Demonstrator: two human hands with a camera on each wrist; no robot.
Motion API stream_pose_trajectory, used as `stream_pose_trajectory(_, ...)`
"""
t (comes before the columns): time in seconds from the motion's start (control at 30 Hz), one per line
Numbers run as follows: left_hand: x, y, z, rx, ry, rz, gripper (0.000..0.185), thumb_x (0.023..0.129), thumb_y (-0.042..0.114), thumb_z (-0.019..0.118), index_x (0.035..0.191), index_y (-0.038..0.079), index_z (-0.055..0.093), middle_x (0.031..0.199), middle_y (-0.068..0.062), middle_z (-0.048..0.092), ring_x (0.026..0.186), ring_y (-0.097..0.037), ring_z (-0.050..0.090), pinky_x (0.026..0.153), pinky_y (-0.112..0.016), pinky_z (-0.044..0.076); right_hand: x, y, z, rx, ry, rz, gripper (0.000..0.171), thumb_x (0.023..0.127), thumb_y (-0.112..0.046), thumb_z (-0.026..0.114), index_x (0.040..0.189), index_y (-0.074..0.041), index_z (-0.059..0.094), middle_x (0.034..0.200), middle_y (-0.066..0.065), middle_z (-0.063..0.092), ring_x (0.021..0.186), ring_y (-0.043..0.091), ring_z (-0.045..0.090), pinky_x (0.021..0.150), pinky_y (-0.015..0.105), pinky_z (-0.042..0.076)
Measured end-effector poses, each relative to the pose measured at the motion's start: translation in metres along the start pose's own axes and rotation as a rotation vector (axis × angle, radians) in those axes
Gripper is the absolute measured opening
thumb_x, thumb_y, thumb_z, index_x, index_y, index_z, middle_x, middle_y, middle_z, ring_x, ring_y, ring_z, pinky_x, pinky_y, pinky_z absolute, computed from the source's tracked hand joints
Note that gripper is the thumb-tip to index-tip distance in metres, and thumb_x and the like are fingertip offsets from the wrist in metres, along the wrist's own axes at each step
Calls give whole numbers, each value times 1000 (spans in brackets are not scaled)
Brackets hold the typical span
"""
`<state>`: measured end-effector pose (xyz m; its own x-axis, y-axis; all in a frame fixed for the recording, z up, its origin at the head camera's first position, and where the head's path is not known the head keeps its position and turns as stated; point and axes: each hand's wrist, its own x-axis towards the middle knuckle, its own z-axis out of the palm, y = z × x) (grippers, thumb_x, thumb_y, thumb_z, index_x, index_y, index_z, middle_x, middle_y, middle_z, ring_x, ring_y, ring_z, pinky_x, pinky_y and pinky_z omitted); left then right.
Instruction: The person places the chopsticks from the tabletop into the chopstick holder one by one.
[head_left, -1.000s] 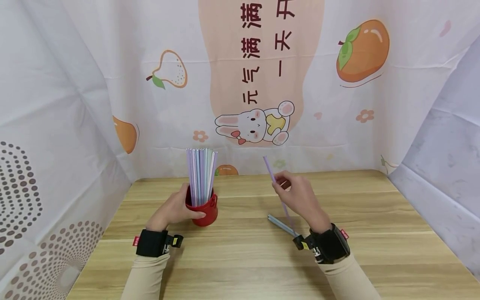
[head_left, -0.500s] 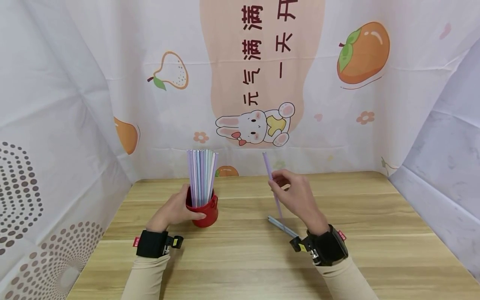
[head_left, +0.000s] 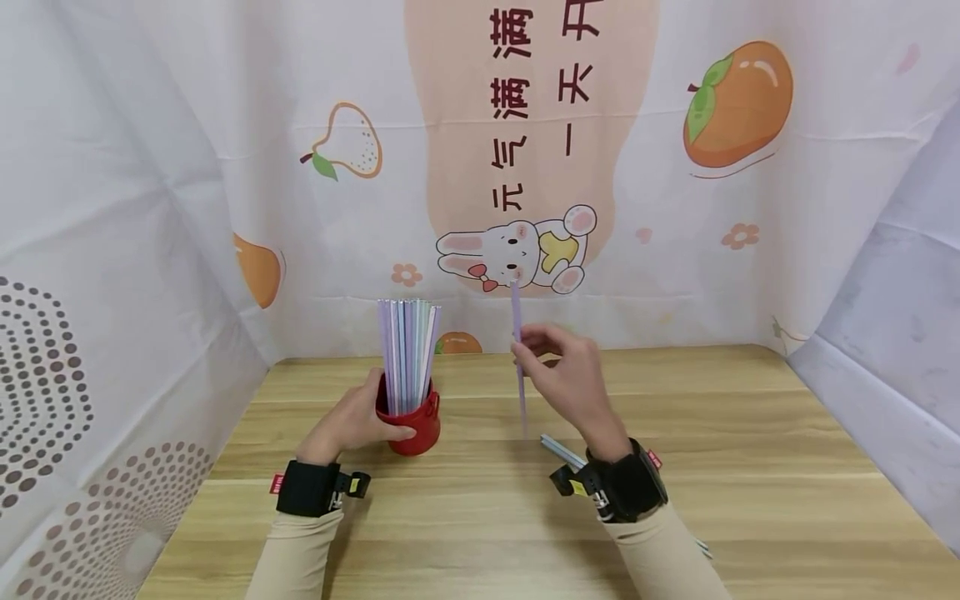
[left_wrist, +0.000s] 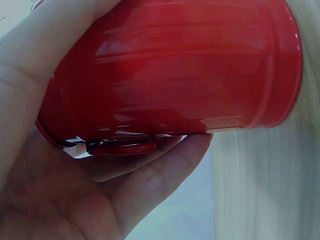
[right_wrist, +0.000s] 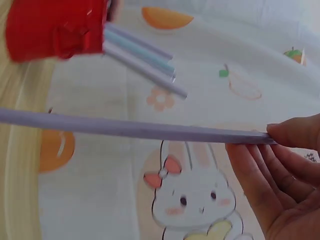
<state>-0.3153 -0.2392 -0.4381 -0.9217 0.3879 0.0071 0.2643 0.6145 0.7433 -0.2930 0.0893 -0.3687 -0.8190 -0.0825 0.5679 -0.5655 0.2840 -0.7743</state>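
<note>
A small red bucket [head_left: 416,432] stands on the table, filled with upright pastel straws [head_left: 407,354] in purple, blue, green and white. My left hand [head_left: 347,423] grips the bucket from its left side, thumb across the front; in the left wrist view fingers also wrap the bucket wall [left_wrist: 175,70]. To the right, my right hand [head_left: 570,379] pinches a single purple straw [head_left: 517,312] between thumb and fingertips. This straw [right_wrist: 125,128] is held nearly upright above the table, apart from the bucket.
A few light blue straws [head_left: 561,451] lie on the wooden table [head_left: 465,517], partly hidden under my right wrist. Straw ends [head_left: 703,547] show beside the right sleeve. A printed cloth [head_left: 337,250] hangs behind the table.
My right hand has moved left towards the bucket, carrying the purple straw, which has turned more upright. The left hand and bucket stay in place.
</note>
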Motion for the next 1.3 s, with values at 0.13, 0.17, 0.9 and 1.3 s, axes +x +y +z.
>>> stream_pose_trajectory(0.13,0,0,0,5,6,-9,96,79,26,90,150,8,28,148,-19,54,129,-38,57,104,-56,55,8,-9,18,97,13,-22,13,93,-3,74,105,0,73,87,17,75,71,19,73,62,28,63)
stream_pose_trajectory(0.17,0,0,0,7,7,-11,95,80,26,90,150,8,28,147,-19,54,129,-38,57,104,-56,55,9,-11,23,114,16,-23,13,93,-3,74,106,0,73,88,18,75,72,18,73,62,28,63)
stream_pose_trajectory(0.9,-1,0,-1,24,24,12,95,79,27,89,149,6,29,146,-20,56,127,-37,59,108,-57,53,31,-19,108,310,185,-124,19,94,-3,73,109,8,69,96,23,75,78,38,74,67,26,64)
stream_pose_trajectory(1.3,-1,2,1,35,23,15,93,80,25,89,149,5,29,145,-21,56,126,-37,59,106,-56,54,27,9,132,58,85,-40,16,91,-6,77,102,5,74,93,19,79,75,27,76,69,27,64)
